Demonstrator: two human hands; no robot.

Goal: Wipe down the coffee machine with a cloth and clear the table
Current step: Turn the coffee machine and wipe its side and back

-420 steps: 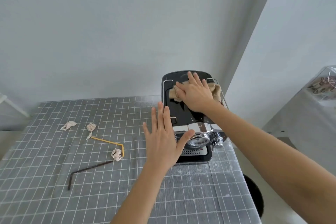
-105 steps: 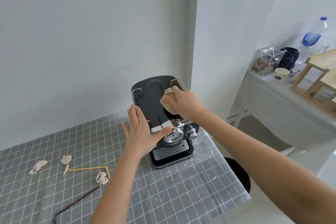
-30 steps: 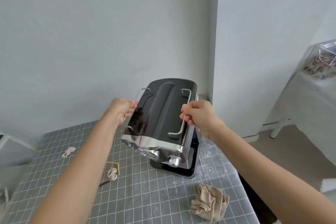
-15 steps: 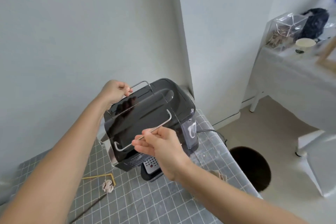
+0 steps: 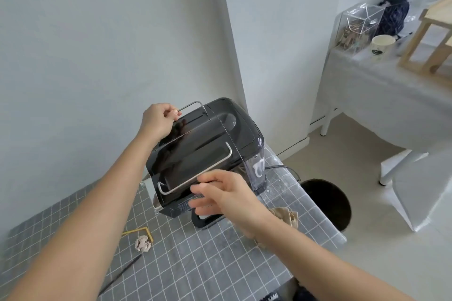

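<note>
- Head cam, the only view: the coffee machine [image 5: 205,154] sits at the far right corner of the gridded table [image 5: 195,264], turned so its side faces the camera. It looks a bit tipped, but I can't say for sure if the base is fully down.
- Left hand [image 5: 156,121] has its fingers curled round the far wire rail [image 5: 192,106] on the machine's top, a proper grip.
- Right hand [image 5: 220,197] is at the near rail [image 5: 195,177], fingers loosely spread and mostly straight, touching at most. It isn't wrapped around anything.
- The cloth [image 5: 285,216] lies crumpled on the table just behind the right wrist, partly hidden by it.
- Still to clear: a tissue wad [image 5: 142,243], a bent yellow straw [image 5: 141,231] and a dark straw [image 5: 119,276]. The bin [image 5: 325,203] is on the floor right beside the table edge.
- My take: the step is repositioning the machine to reach its side. Keep the left hand anchored on that rail, set the base flat before letting go, watch the cord [image 5: 283,168] and the clear water tank [image 5: 256,171], then pick up the cloth with the right hand.
</note>
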